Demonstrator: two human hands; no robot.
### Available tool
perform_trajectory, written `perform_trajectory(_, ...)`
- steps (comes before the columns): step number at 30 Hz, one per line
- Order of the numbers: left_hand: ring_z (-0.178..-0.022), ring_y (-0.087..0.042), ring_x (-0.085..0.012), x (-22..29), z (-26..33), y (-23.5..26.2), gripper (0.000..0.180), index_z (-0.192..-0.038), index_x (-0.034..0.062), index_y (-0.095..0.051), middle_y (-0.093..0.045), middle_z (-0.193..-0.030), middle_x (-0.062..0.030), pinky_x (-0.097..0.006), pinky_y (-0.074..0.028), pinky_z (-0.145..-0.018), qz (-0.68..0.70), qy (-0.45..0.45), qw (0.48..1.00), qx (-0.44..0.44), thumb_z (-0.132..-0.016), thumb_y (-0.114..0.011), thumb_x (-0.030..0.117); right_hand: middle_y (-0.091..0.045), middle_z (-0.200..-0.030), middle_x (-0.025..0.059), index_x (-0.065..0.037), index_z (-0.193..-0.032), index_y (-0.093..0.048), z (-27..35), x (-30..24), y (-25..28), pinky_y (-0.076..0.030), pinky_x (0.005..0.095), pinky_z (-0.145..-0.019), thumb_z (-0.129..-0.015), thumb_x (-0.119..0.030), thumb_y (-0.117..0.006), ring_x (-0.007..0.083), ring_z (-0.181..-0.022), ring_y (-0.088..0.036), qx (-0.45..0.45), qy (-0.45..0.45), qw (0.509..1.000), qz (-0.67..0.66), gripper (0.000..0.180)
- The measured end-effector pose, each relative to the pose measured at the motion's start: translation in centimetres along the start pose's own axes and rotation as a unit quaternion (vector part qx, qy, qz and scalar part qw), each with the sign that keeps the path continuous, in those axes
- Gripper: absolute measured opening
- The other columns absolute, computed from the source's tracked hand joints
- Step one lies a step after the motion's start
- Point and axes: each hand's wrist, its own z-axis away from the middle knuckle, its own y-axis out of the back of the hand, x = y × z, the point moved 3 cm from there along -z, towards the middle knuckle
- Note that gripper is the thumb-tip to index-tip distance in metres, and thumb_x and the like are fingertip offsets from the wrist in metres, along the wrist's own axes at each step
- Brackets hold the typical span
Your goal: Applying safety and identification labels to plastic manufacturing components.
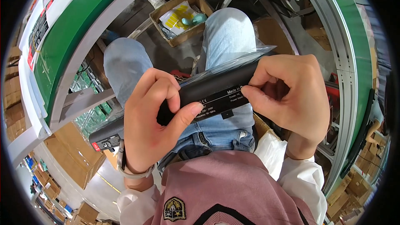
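Observation:
A long black tube-shaped device (216, 79) lies slanted across my lap, its right part raised higher in the picture. My left hand (150, 116) is closed around its middle, the thumb pressing on a black label (221, 103) with white print. At the label's right end, my right hand (298, 91) grips the device, thumb tip on the label edge and fingers curled behind. Clear plastic film (233, 61) lies along the device's far side. Near its left end the device carries a second label (109, 143) with a red patch. My left hand covers part of the body.
Beyond my knees, an open cardboard box (177, 37) holds a yellow-and-white packet and a teal round item. Green-edged benches with metal frames curve along the left (62, 46) and right (346, 75). Flattened cardboard (77, 154) is at lower left. White plastic (271, 154) hangs beside my right hip.

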Motion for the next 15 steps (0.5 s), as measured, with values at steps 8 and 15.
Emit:
perform_trajectory(8,-0.070,-0.054,-0.0251,0.2,-0.1,-0.1,0.033,-0.072,0.0021,-0.045,-0.052,-0.083,-0.0111,-0.031,-0.043,-0.063,-0.003,0.025,1.000,0.017,-0.074,-0.078,0.006,-0.054,-0.056,0.0051,0.001,-0.064,-0.057,0.8,-0.9,1.2,-0.036,0.0244,-0.043,-0.065,-0.006,-0.082,0.0129,-0.044,-0.049,0.002,0.013,0.982,0.188,0.026)
perform_trajectory(15,-0.065,-0.050,-0.0328,-0.3,-0.5,0.3,0.019,-0.077,0.0014,-0.045,-0.049,-0.076,-0.0128,-0.038,-0.041,-0.059,-0.037,0.009,0.999,0.038,-0.087,-0.060,0.006,-0.066,-0.118,0.0048,-0.019,-0.108,-0.072,2.1,-1.8,-4.1,-0.042,0.0494,-0.099,-0.074,-0.019,-0.070,0.0302,-0.116,-0.060,-0.001,0.249,0.922,0.296,0.033)
